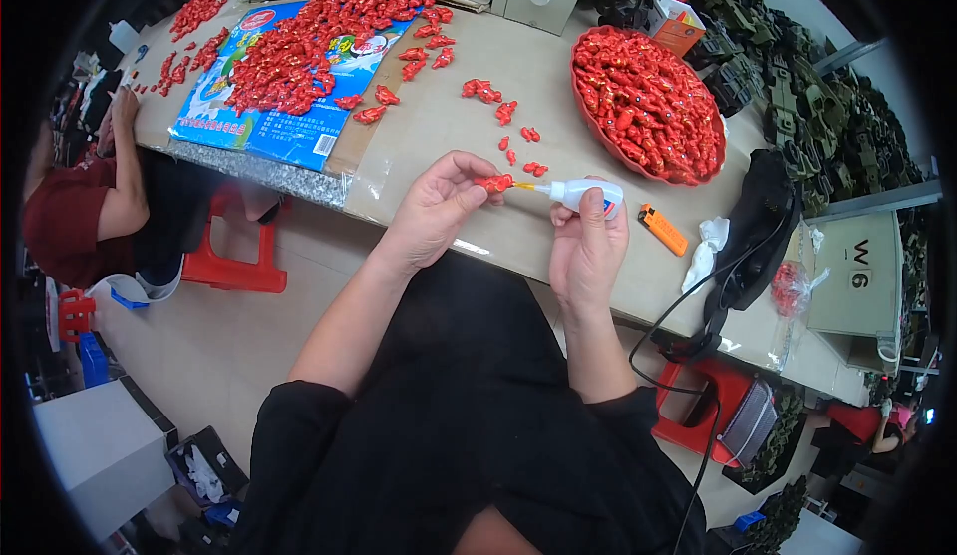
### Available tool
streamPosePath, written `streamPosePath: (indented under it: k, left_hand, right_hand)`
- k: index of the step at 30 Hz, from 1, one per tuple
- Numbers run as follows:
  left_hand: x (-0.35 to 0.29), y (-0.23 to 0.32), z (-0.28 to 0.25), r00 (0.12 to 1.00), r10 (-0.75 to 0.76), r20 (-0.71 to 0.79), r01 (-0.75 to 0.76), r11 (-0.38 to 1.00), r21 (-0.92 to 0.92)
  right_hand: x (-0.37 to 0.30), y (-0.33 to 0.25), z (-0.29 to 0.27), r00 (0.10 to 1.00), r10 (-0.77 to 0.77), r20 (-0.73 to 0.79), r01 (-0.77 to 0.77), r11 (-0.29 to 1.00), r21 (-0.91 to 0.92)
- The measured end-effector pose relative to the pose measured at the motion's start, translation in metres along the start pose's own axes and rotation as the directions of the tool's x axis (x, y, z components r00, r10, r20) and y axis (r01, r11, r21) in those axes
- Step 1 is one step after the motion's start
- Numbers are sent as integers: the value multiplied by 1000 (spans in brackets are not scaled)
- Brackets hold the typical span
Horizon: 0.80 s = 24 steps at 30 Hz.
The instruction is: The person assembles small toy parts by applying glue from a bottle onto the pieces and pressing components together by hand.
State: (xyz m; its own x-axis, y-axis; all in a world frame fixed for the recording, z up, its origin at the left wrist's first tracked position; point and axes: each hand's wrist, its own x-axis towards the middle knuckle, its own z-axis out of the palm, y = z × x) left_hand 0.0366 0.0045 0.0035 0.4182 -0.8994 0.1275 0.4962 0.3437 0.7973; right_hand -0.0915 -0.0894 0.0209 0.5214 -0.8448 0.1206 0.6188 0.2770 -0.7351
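Note:
Between the thumb and fingers of my left hand (436,208) is a small red figurine (493,184) with a glossy surface. My right hand (590,256) grips a small white glue bottle (588,196), tipped sideways. Its thin yellowish nozzle (528,186) points left and meets or nearly meets the figurine; the exact contact is too small to tell. Just beyond my hands, a few loose red pieces (535,169) lie on the table. A large red bowl (588,122) heaped with similar red figurines (653,102) stands to the far right of my hands.
At the left, a blue printed cardboard sheet (309,146) carries a pile of red figurines (284,57). Right of my hand lie an orange lighter (663,230), crumpled white tissue (707,254) and a black bag (763,221) with a cable. A co-worker (85,196) sits at the far left.

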Motion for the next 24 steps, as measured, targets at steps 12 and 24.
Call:
streamPosePath:
  k: [12,24]
  left_hand:
    - [-1,0,-1,1000,-24,-9,24,1000,18]
    - [0,-1,-1,1000,-12,0,12,1000,20]
  right_hand:
    - [-1,1,2,999,-45,-9,44,996,-80]
    - [-2,0,-2,999,-46,-6,45,992,-114]
